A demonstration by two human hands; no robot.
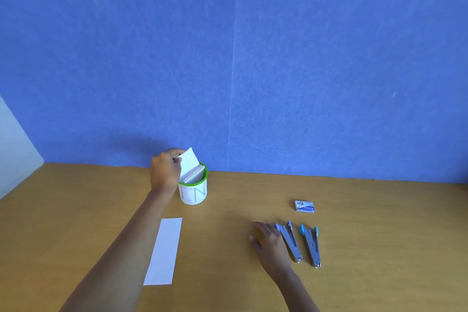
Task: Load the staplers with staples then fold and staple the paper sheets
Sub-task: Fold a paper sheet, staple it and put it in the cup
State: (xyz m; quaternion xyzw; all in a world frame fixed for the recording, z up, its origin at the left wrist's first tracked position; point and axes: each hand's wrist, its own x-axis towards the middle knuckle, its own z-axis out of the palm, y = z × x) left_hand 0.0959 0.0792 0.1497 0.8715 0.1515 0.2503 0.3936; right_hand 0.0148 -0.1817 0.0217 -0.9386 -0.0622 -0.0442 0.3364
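Right hand (269, 243) flat, left hand (164, 170) pinching sheet (190, 162)

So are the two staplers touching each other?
Apart. The head view shows a strip of table between the left stapler and the right stapler.

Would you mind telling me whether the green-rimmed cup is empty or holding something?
Not empty: white paper pieces stand inside the cup, and the left hand pinches one sticking out.

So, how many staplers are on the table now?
2. The left stapler lies beside the right hand, the right stapler just past it, both on the table. None seems hidden.
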